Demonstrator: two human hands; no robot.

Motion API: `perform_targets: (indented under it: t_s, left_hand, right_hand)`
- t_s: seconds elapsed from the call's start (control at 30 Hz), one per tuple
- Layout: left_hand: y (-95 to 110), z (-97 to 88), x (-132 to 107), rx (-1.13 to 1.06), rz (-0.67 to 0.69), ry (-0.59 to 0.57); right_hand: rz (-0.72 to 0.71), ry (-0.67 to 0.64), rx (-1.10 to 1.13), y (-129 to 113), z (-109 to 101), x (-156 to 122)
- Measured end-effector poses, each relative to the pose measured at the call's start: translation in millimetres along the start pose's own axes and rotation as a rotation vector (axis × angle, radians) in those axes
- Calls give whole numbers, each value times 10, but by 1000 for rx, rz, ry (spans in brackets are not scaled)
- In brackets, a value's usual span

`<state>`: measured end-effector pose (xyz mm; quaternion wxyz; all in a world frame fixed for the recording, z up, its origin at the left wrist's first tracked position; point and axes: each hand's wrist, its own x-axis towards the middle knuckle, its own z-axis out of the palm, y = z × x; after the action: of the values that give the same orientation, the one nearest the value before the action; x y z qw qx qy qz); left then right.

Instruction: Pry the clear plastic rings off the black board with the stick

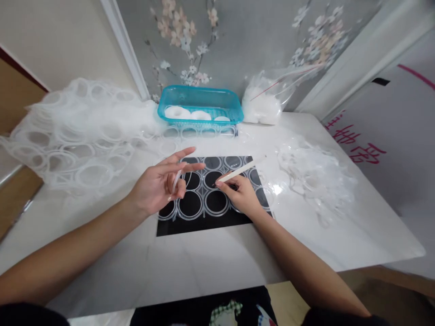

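My left hand (159, 183) is raised over the left side of a black sheet (190, 228), index finger extended. Between its thumb and curled fingers is a thin translucent white ring (176, 182), seen nearly edge-on. In my right hand (243, 192) is a slim white pen-like tool (242, 171), gripped near its lower end. A fine dark tip points down and left at the sheet; whether it touches cannot be made out. Across the black sheet lies a clear plastic sheet (204, 206) with rows of ring outlines, partly hidden by both hands.
Behind the sheet, a blue plastic basket (200, 93) holds white round pieces. Cut-out plastic webbing (91, 136) is heaped at left, with more plastic scraps (312, 176) at right. A clear bag (263, 102) of white material stands by the wall on the white table (217, 258).
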<state>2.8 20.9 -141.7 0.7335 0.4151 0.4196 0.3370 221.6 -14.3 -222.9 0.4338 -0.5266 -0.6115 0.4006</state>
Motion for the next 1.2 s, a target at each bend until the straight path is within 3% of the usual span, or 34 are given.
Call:
perform_targets:
  t_s: [0.1, 0.27, 0.37, 0.53, 0.93, 1.2]
  left_hand:
    - [-54, 15, -41, 444, 133, -5]
    - [-438, 48, -67, 1338, 226, -111]
    - [-652, 39, -59, 1610, 371, -131]
    - [-758, -11, -28, 1731, 505, -132]
    - [-772, 14, -6, 1853, 454, -114]
    - [-832, -32, 4, 1810, 533, -111]
  right_hand:
    - [6, 48, -59, 55, 43, 7]
    - [12, 102, -117, 88, 66, -2]
    - [18, 82, -107, 80, 53, -18]
    - [12, 40, -118, 59, 40, -38]
    - [-111, 26, -284, 10, 58, -104]
    - [-46, 10, -203, 59, 53, -107]
